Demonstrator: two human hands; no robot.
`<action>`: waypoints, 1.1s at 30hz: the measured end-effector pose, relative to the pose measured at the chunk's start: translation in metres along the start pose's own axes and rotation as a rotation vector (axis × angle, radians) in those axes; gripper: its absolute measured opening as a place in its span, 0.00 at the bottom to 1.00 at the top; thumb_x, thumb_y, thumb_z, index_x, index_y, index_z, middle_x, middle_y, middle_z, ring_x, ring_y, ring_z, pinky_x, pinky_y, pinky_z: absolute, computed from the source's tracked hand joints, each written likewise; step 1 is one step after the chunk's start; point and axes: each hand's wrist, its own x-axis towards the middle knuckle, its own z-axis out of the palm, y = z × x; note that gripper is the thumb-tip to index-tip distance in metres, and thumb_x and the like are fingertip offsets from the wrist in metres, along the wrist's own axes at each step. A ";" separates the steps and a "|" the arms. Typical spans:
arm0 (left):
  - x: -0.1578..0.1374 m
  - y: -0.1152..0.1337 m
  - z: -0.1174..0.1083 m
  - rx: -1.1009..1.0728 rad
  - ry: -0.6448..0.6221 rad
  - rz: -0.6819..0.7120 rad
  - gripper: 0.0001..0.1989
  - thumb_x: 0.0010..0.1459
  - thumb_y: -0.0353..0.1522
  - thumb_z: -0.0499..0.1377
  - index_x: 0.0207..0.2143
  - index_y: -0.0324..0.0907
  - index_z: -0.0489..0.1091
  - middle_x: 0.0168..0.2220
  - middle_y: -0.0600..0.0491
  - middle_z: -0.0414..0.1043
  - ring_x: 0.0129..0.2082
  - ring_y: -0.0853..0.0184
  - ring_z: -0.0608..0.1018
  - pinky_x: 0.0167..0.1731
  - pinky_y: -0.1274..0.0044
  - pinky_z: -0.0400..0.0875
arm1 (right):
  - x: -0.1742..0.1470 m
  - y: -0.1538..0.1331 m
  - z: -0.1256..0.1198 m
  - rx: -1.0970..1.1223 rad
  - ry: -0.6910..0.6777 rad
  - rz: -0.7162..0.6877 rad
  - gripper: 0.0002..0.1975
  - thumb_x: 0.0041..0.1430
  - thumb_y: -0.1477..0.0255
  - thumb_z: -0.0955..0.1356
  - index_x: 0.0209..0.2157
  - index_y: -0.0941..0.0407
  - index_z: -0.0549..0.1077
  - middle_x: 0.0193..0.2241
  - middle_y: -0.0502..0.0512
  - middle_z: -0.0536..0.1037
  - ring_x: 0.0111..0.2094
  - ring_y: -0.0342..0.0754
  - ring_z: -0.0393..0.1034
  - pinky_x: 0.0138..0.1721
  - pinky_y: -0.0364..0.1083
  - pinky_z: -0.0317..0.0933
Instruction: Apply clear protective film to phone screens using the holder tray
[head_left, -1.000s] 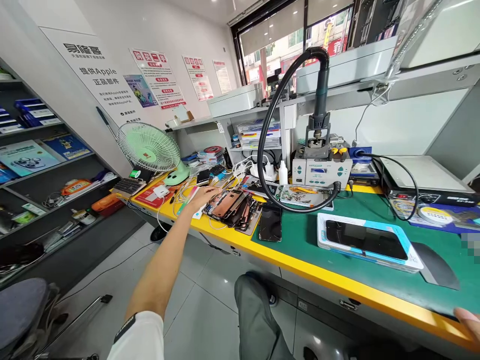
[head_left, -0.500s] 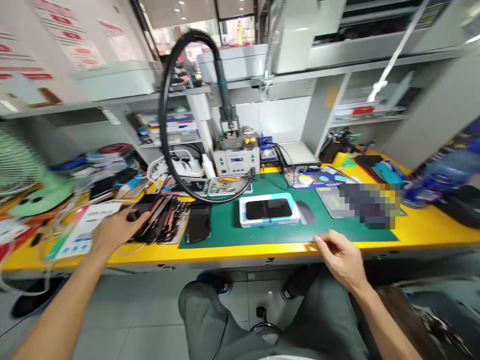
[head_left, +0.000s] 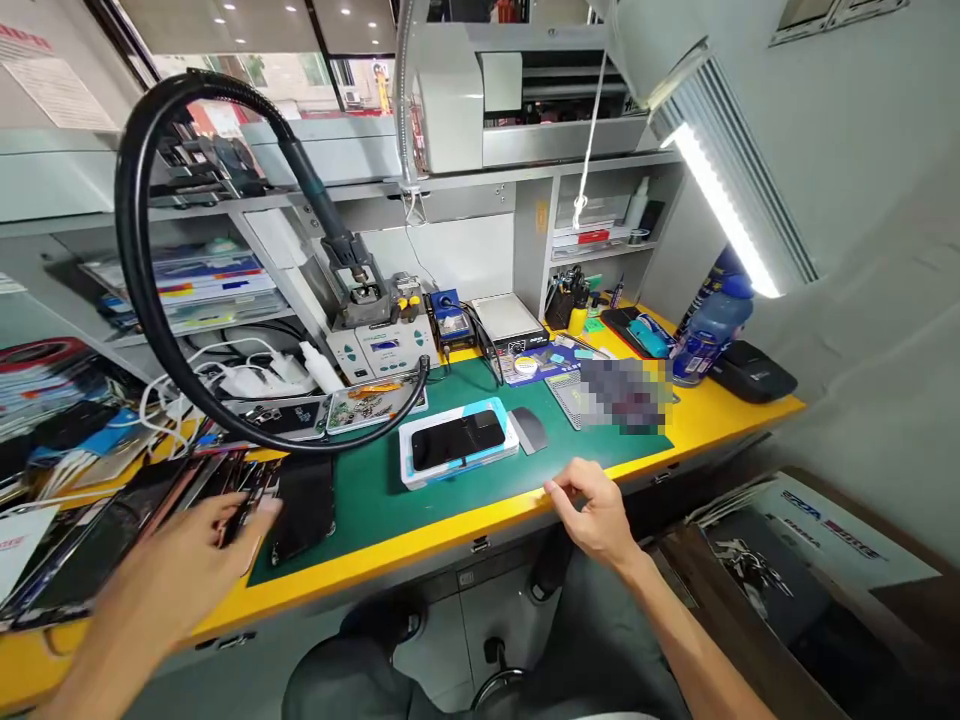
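At the left front of the desk, my left hand (head_left: 184,570) is over a row of dark phone screens and frames (head_left: 112,540). Its fingers and thumb curl around something small and dark that motion blur keeps me from naming. Right beside it, a black phone panel (head_left: 304,505) lies on the green mat (head_left: 367,525). My right hand (head_left: 592,508) rests at the desk's front edge, thumb and forefinger pressed together, with nothing visible in them. Between the hands, a black phone (head_left: 457,440) lies on a white-and-blue box (head_left: 409,470). A grey rounded card (head_left: 529,430) adjoins the box.
A thick black hose (head_left: 131,230) loops above the desk from a white control unit (head_left: 382,350). A lit lamp (head_left: 724,205) hangs at the upper right. A blue bottle (head_left: 712,325) and a black case (head_left: 754,372) stand at the right end. White cables (head_left: 187,395) tangle at the left.
The view has swung to the right and closer. My left hand has moved rightward along the row of phone parts. My right hand keeps its closed pose at the desk edge.
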 end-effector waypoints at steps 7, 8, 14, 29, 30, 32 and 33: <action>-0.029 0.101 0.002 0.026 0.148 0.036 0.40 0.55 0.58 0.49 0.53 0.33 0.70 0.47 0.26 0.76 0.52 0.33 0.75 0.48 0.52 0.70 | -0.004 0.004 -0.007 0.088 -0.027 -0.044 0.13 0.68 0.70 0.67 0.27 0.53 0.70 0.23 0.48 0.68 0.27 0.47 0.62 0.34 0.49 0.53; -0.029 0.101 0.003 0.008 0.155 0.022 0.37 0.56 0.55 0.50 0.53 0.34 0.70 0.47 0.27 0.76 0.52 0.34 0.76 0.48 0.53 0.70 | -0.004 0.005 -0.008 0.092 -0.030 -0.047 0.12 0.68 0.70 0.68 0.28 0.52 0.70 0.24 0.48 0.69 0.28 0.48 0.63 0.35 0.49 0.53; -0.016 0.064 -0.008 -0.239 0.080 -0.072 0.29 0.54 0.51 0.57 0.52 0.43 0.71 0.41 0.41 0.81 0.44 0.48 0.82 0.39 0.65 0.75 | -0.005 0.010 -0.007 0.081 -0.031 -0.085 0.11 0.67 0.68 0.69 0.29 0.52 0.72 0.25 0.48 0.72 0.28 0.48 0.64 0.35 0.49 0.55; -0.023 0.066 -0.005 -0.334 0.140 -0.076 0.31 0.49 0.54 0.63 0.49 0.45 0.72 0.47 0.39 0.80 0.51 0.41 0.78 0.44 0.62 0.71 | -0.005 0.009 -0.006 0.023 -0.005 -0.126 0.12 0.66 0.66 0.69 0.28 0.52 0.72 0.25 0.49 0.72 0.27 0.49 0.65 0.34 0.50 0.56; -0.023 0.073 -0.002 -0.309 0.154 -0.073 0.31 0.48 0.53 0.64 0.49 0.44 0.71 0.47 0.37 0.79 0.52 0.40 0.77 0.45 0.61 0.70 | -0.005 0.008 -0.007 0.023 -0.006 -0.130 0.12 0.67 0.66 0.69 0.28 0.52 0.72 0.25 0.49 0.72 0.27 0.49 0.65 0.34 0.50 0.56; -0.023 0.082 0.002 -0.280 0.166 -0.068 0.32 0.46 0.50 0.66 0.50 0.42 0.71 0.46 0.34 0.79 0.52 0.38 0.76 0.47 0.59 0.69 | -0.005 0.008 -0.007 0.022 -0.007 -0.136 0.12 0.67 0.66 0.69 0.28 0.52 0.72 0.25 0.49 0.73 0.27 0.49 0.65 0.34 0.50 0.56; -0.022 0.084 0.002 -0.277 0.164 -0.068 0.32 0.45 0.48 0.66 0.50 0.40 0.71 0.45 0.33 0.79 0.52 0.38 0.77 0.47 0.59 0.69 | -0.005 0.008 -0.007 0.021 -0.007 -0.140 0.12 0.67 0.65 0.69 0.28 0.52 0.72 0.25 0.49 0.73 0.27 0.49 0.65 0.34 0.50 0.56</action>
